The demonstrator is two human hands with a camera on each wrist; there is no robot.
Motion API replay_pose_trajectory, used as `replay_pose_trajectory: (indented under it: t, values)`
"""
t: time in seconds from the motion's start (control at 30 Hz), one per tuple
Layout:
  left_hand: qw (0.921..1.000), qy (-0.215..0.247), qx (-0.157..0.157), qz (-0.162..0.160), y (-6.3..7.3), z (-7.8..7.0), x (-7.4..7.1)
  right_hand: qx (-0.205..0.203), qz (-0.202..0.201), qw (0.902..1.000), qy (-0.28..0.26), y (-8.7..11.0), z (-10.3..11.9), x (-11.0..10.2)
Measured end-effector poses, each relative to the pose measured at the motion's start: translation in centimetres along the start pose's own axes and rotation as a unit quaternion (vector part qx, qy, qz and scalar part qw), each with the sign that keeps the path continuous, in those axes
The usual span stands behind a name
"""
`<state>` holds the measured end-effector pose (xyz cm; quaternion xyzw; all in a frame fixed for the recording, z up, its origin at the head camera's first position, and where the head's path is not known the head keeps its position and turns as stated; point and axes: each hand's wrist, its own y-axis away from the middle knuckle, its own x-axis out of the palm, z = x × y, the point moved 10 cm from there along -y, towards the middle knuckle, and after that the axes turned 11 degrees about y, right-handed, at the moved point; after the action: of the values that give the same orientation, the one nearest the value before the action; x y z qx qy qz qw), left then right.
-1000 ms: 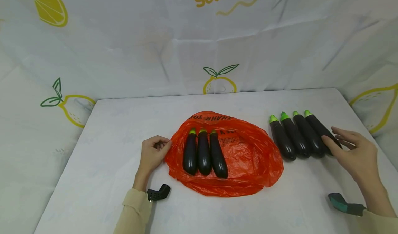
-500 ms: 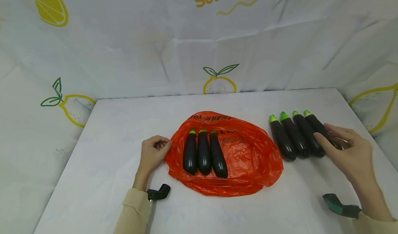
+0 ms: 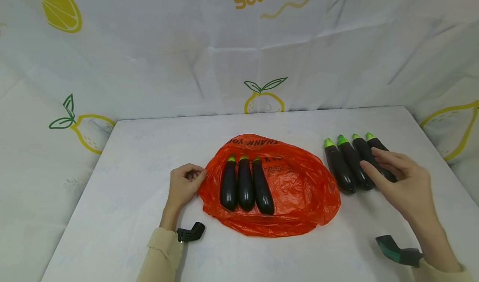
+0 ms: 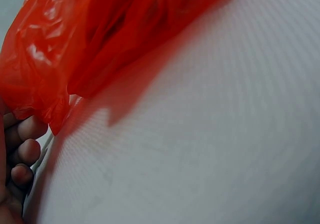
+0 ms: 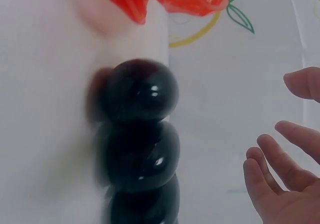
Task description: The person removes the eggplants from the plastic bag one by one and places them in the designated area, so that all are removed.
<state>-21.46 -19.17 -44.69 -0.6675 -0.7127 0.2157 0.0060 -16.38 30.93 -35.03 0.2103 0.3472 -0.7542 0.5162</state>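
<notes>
A red plastic bag (image 3: 299,190) lies spread open mid-table, and three dark eggplants (image 3: 245,186) with green tops rest side by side on it. At its left edge my left hand (image 3: 185,184) pinches the plastic between thumb and fingers; the left wrist view shows curled fingers below the bag's edge (image 4: 40,59). My right hand (image 3: 406,182) is over the right end of a row of several eggplants (image 3: 341,169), partly hiding the rightmost two. In the right wrist view its fingers are spread apart, with nothing between them, away from the eggplant ends (image 5: 145,91).
The white table (image 3: 131,199) ends at a pale cloth backdrop (image 3: 149,65) printed with lemons. A black wrist device (image 3: 191,232) is at the left wrist, and a dark green one (image 3: 398,251) at the right.
My right hand has moved left across the eggplant row, from beside the rightmost eggplant to over the right-hand ones. My left hand and the bag have stayed put.
</notes>
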Motion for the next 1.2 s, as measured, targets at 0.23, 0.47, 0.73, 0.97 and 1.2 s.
replay_pose_trajectory:
  t: [0.23, 0.47, 0.73, 0.97, 1.2]
  values:
    - [1.0, 0.002, 0.004, -0.001, 0.0, 0.0, -0.1, -0.024, 0.004, 0.9996, -0.012, 0.4, 1.8, 0.6]
    - [1.0, 0.001, 0.0, 0.004, 0.0, 0.0, 0.0, -0.05, 0.021, 0.9985, -0.009, 1.0, 3.7, 1.8]
    - [1.0, -0.002, 0.003, 0.002, 0.0, 0.0, 0.0, -0.061, 0.038, 0.9973, -0.013, 1.6, 5.5, 2.9]
    - [1.0, 0.001, 0.006, 0.0, 0.0, 0.0, -0.1, -0.076, 0.059, 0.9952, -0.018, 2.4, 6.9, 4.2]
    - [1.0, 0.002, 0.0, 0.005, 0.0, 0.1, 0.0, -0.096, 0.083, 0.9918, -0.015, 3.0, 8.4, 5.8]
